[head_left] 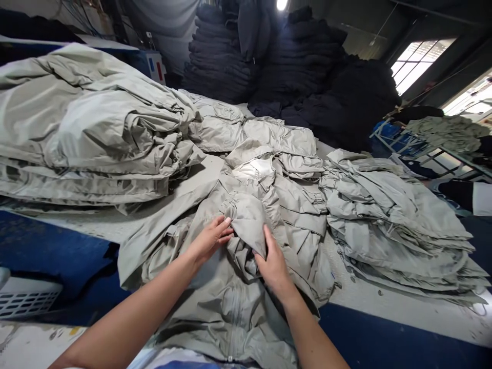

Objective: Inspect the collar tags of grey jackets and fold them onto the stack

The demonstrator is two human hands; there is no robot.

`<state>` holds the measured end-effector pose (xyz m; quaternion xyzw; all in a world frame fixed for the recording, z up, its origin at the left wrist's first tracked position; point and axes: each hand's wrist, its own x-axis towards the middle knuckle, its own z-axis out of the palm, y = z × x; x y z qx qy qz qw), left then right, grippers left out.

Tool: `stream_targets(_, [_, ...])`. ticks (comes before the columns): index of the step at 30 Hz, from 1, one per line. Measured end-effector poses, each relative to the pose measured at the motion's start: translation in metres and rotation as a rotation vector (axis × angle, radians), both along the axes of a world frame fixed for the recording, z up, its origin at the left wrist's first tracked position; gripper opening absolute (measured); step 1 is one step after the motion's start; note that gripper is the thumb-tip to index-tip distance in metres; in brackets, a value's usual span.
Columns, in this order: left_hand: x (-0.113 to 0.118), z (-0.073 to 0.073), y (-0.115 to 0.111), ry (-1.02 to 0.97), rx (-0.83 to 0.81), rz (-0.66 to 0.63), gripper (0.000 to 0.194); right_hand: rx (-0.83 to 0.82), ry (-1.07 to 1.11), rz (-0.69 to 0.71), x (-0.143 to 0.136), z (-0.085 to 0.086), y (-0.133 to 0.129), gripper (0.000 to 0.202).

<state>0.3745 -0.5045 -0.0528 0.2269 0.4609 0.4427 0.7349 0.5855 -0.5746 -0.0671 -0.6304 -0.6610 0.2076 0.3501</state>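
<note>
A light grey-green jacket (238, 302) with a front zipper lies spread in the middle, its lower part hanging toward me. My left hand (212, 237) is at the left side of a bunched fold of its cloth (248, 220), thumb and fingertips at the fabric. On the fold's right side, my right hand (272, 261) pinches the cloth between thumb and fingers. Beyond the hands, the jacket's pale inner lining (253, 168) shows at the collar.
A large pile of similar garments (92, 123) stands at the left, another pile (392, 225) at the right. More folded garments (269, 134) lie behind on the pale table (384, 307). Tall dark cloth stacks (219, 56) rise at the back. A white basket (28, 297) is lower left.
</note>
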Motion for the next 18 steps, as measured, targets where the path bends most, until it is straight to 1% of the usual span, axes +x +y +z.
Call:
stream_targets(1, [0.003, 0.001, -0.001, -0.058, -0.04, 0.016, 0.049, -0.001, 0.029, 0.098, -0.008, 0.0, -0.002, 0.068])
stream_targets(2, [0.003, 0.002, -0.001, -0.11, -0.067, 0.031, 0.049, 0.0, 0.062, 0.231, -0.015, 0.004, -0.006, 0.061])
stream_targets(4, [-0.005, 0.004, -0.001, -0.195, -0.131, 0.039, 0.047, -0.049, 0.14, 0.552, -0.025, 0.016, -0.017, 0.053])
stream_targets(5, [-0.012, 0.006, -0.001, -0.226, -0.175, 0.035, 0.046, -0.103, 0.19, 0.681, -0.027, 0.024, -0.022, 0.048])
stream_targets(6, [-0.02, 0.009, 0.0, -0.252, -0.213, 0.036, 0.045, -0.159, 0.239, 0.754, -0.027, 0.031, -0.025, 0.043])
stream_targets(7, [-0.03, 0.013, 0.002, -0.273, -0.233, 0.048, 0.045, -0.196, 0.268, 0.759, -0.025, 0.036, -0.025, 0.039])
stream_targets(8, [-0.039, 0.018, 0.004, -0.287, -0.231, 0.078, 0.044, -0.207, 0.26, 0.709, -0.02, 0.039, -0.024, 0.042])
stream_targets(9, [-0.047, 0.024, 0.005, -0.296, -0.202, 0.129, 0.043, -0.197, 0.201, 0.632, -0.015, 0.038, -0.02, 0.054])
stream_targets(11, [-0.06, 0.043, 0.007, -0.319, -0.1, 0.258, 0.04, -0.173, -0.055, 0.503, 0.001, 0.028, -0.009, 0.085])
stream_targets(12, [-0.065, 0.054, 0.008, -0.335, -0.048, 0.32, 0.037, -0.178, -0.205, 0.468, 0.009, 0.021, -0.003, 0.092])
stream_targets(13, [-0.068, 0.067, 0.008, -0.353, 0.002, 0.376, 0.035, -0.183, -0.328, 0.44, 0.019, 0.015, 0.002, 0.089])
stream_targets(14, [-0.069, 0.08, 0.007, -0.37, 0.051, 0.427, 0.032, -0.169, -0.407, 0.401, 0.03, 0.01, 0.007, 0.081])
stream_targets(15, [-0.07, 0.092, 0.006, -0.382, 0.1, 0.471, 0.029, -0.118, -0.444, 0.333, 0.042, 0.007, 0.01, 0.073])
stream_targets(16, [-0.07, 0.102, 0.005, -0.383, 0.144, 0.508, 0.027, -0.023, -0.452, 0.234, 0.055, 0.008, 0.011, 0.067])
stream_targets(17, [-0.07, 0.108, 0.004, -0.372, 0.188, 0.54, 0.025, 0.113, -0.444, 0.101, 0.069, 0.011, 0.01, 0.062])
stream_targets(18, [-0.069, 0.111, 0.002, -0.347, 0.229, 0.556, 0.022, 0.274, -0.436, -0.057, 0.083, 0.015, 0.008, 0.056])
